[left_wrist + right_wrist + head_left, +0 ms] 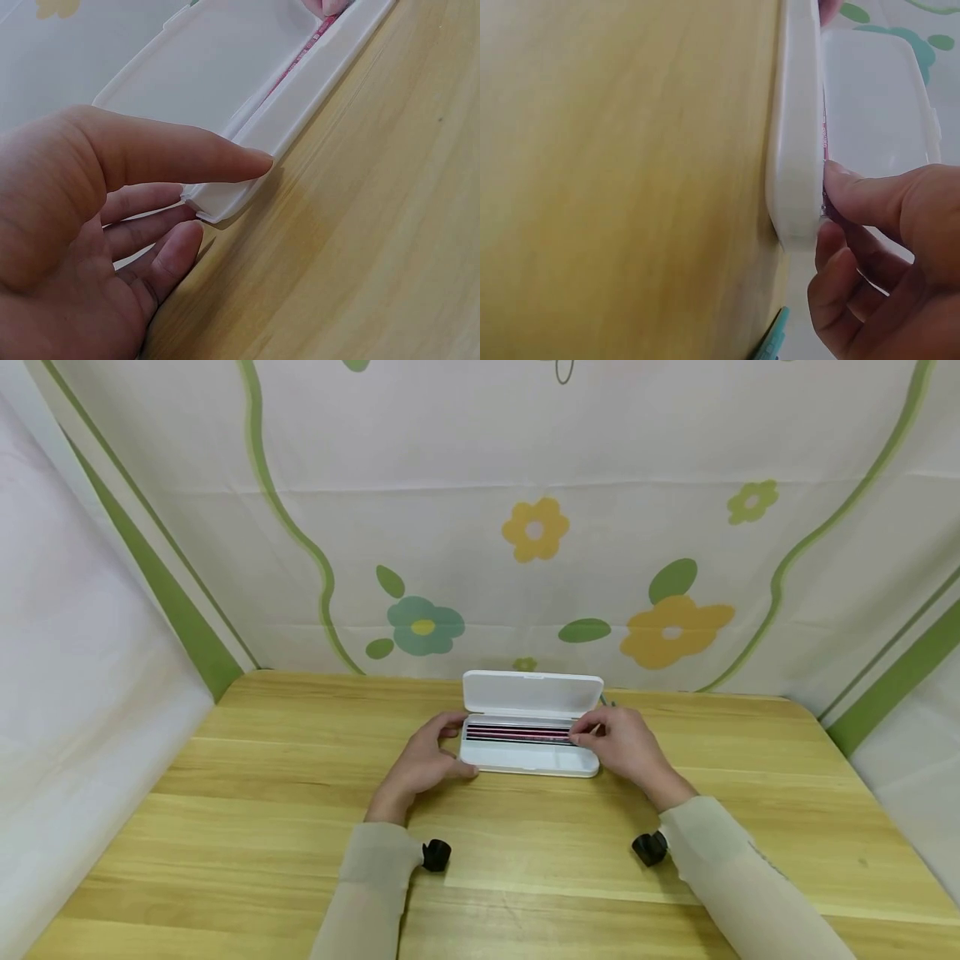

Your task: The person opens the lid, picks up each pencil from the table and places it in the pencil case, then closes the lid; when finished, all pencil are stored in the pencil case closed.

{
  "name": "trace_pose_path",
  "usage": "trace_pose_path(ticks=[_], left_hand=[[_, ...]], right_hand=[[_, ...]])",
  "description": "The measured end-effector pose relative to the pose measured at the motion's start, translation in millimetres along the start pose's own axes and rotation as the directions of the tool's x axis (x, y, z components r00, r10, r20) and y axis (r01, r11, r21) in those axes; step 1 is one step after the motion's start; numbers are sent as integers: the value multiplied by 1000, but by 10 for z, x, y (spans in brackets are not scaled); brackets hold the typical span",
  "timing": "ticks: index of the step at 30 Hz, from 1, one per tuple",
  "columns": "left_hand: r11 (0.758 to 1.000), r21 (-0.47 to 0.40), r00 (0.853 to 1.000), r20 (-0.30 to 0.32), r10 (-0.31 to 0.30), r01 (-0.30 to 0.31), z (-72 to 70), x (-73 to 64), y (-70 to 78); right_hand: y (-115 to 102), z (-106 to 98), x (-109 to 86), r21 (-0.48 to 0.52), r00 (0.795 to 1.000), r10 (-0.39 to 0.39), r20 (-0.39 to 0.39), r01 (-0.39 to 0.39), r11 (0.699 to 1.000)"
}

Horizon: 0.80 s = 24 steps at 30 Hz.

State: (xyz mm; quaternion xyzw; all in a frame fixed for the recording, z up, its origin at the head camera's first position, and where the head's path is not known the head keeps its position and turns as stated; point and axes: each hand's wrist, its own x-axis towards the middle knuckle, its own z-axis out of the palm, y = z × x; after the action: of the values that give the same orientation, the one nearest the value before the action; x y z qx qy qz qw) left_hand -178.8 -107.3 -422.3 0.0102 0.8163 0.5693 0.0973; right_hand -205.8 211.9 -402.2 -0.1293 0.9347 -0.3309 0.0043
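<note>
A white pencil case lies on the table with its lid raised at the back. Several dark and red pencils are side by side along the rear of its base. My left hand holds the case's left end, thumb at the front edge and fingers round the far left corner. At the other end, my right hand reaches over the case and pinches a red pencil between thumb and fingers. Those fingers hide the pencil's right end.
Behind the case's right end, a teal pen-like thing lies partly out of sight. A wooden table spreads around the case. White cloth with printed flowers hangs along the table's back and sides.
</note>
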Motion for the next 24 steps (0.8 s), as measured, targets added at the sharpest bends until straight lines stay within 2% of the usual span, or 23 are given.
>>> trace_pose_path(ticks=[10, 24], left_hand=[[1000, 4, 1000, -5, -1, 1, -2, -9, 19], [1000, 1, 1000, -2, -6, 6, -7, 1, 5]], right_hand=[[13, 31, 16, -28, 1000, -6, 0, 6, 1000], [57, 39, 10, 20, 1000, 22, 3, -22, 1000]])
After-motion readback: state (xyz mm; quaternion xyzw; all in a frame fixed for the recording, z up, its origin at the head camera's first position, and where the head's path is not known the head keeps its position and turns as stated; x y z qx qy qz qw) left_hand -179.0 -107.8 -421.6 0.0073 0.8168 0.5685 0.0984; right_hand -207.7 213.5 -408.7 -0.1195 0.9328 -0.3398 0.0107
